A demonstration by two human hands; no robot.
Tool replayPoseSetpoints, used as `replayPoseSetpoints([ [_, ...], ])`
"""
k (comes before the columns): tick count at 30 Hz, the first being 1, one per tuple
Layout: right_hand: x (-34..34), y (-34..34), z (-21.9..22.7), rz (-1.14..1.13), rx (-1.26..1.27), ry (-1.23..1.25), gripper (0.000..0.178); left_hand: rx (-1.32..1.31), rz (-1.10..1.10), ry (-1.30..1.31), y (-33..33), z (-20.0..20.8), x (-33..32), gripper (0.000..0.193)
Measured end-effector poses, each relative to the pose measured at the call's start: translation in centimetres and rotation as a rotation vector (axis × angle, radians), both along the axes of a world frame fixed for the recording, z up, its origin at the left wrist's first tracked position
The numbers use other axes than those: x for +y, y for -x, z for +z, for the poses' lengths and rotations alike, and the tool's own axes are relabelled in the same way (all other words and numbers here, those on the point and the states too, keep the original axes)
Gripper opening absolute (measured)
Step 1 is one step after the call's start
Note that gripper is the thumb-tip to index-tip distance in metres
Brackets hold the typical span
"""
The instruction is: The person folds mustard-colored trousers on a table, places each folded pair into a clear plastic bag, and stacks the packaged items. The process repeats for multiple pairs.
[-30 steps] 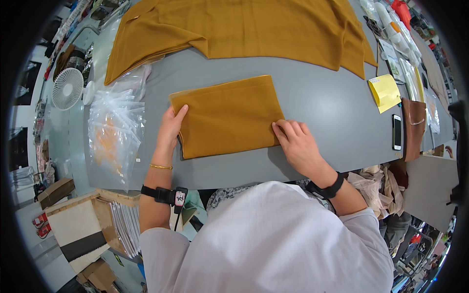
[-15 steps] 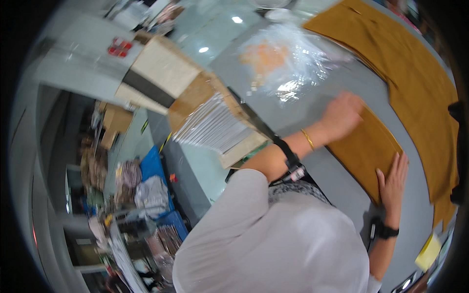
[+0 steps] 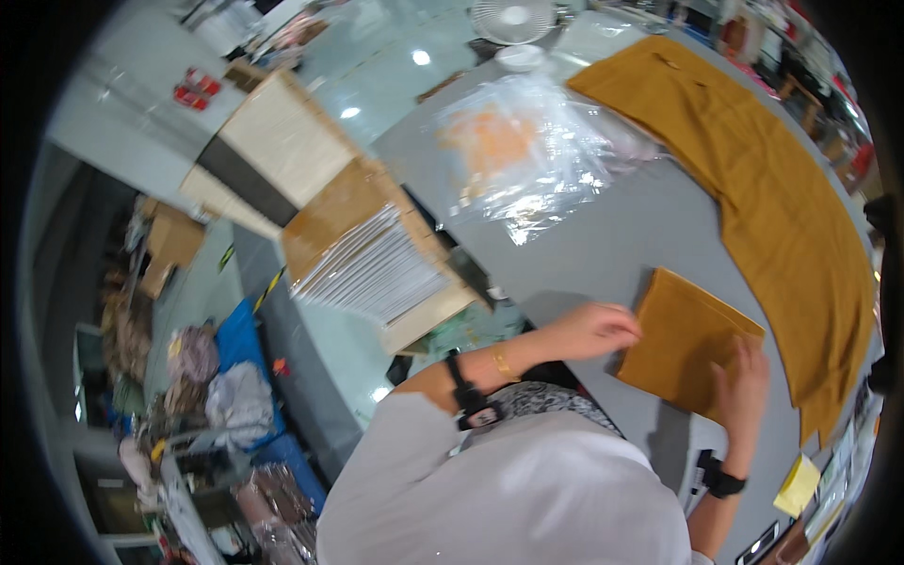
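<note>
A mustard-brown garment, folded into a compact rectangle, lies on the grey table in front of me. Beside its left edge is my left hand, slightly blurred, with loosely bent fingers and nothing visible in them. On the garment's right edge rests my right hand, its fingers stretched out and slightly apart. A larger mustard-brown garment, apparently trousers, is spread along the far right of the table, beyond both hands.
Clear plastic bags, with something orange showing through, lie at the table's far side. Left of the table stands an open cardboard box packed with thin pale packets. A yellow paper pad sits at the right, and a white fan stands beyond.
The garment before me has become shorter, its far part folded in. My left hand has drawn back from its far end to its left edge. The right hand remains on its right side.
</note>
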State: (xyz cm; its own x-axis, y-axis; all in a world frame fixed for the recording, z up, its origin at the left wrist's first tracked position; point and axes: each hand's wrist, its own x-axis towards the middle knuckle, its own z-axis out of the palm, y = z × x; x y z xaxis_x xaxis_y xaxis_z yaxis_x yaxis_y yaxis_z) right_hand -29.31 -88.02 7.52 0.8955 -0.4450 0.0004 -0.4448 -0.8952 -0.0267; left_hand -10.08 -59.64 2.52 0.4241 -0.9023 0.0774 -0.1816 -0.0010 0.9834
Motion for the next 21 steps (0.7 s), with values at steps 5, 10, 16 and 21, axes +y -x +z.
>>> replayPoseSetpoints([
  [5, 7.6, -3.3, -2.6, 0.284, -0.212, -0.165, 0.067, 0.330, 0.435, -0.031, -9.2, -0.3, 5.5, 0.023],
  [10, 9.4, -4.8, -4.0, 0.203, -0.192, -0.100, 0.069, -0.150, 0.897, -0.114, -25.2, -1.0, 6.6, 0.023],
  [16, 8.3, -4.7, -3.4, 0.237, -0.164, -0.118, 0.073, -0.596, 0.912, -0.678, -35.3, -1.4, 3.9, 0.061],
  [21, 7.7, -5.2, -3.9, 0.204, -0.198, -0.070, 0.072, -0.659, 0.878, -0.826, -35.9, -2.1, 3.1, 0.047],
])
